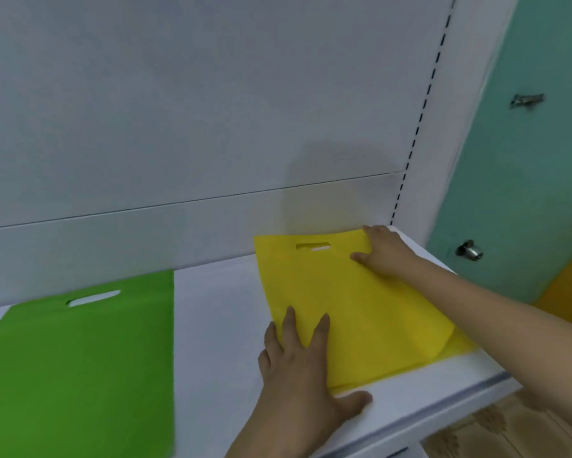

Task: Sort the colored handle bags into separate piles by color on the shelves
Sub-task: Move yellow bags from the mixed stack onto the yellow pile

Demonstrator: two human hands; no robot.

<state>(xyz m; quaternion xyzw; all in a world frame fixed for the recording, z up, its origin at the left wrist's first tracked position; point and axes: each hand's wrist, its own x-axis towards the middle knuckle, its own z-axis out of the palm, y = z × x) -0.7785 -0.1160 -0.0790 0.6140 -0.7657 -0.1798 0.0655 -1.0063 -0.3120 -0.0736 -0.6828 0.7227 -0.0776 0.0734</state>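
Observation:
A yellow handle bag [354, 312] lies flat on the right part of the white shelf [218, 325], its cut-out handle toward the back wall. Another yellow layer peeks out under its near right corner. My left hand [297, 368] presses flat with straight fingers on the bag's near left corner. My right hand [382, 252] rests with straight fingers on the bag's far right corner beside the handle slot. A green handle bag [79, 358] lies flat on the left part of the same shelf, apart from both hands.
The shelf's white back panel [192, 127] rises right behind the bags. A slotted upright [420, 107] stands at the right rear corner. A teal door [522, 180] with a metal knob is beyond the shelf's right end. The shelf's front edge [443, 408] runs below my left hand.

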